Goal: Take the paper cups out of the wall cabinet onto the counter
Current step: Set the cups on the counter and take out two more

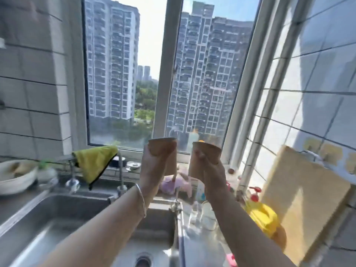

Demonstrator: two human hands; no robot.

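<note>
Holding one brown paper cup upright in each fist, left hand (152, 166) wrapping the left cup (163, 153), right hand (210, 170) the right cup (204, 158), both hovering over the sink's (57, 218) back edge, worktop (202, 245) lying down-right, nearer the right hand.

Sunlit tiled walls (34, 93), tower-view window (165, 74)

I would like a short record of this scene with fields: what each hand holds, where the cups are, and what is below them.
left hand: grips one brown paper cup, held up in the air
right hand: grips a second brown cup, also raised
cups' position: side by side, apart, in front of the window
below: steel sink and cluttered counter
wall cabinet: not in view
cups on counter: not yet
</note>
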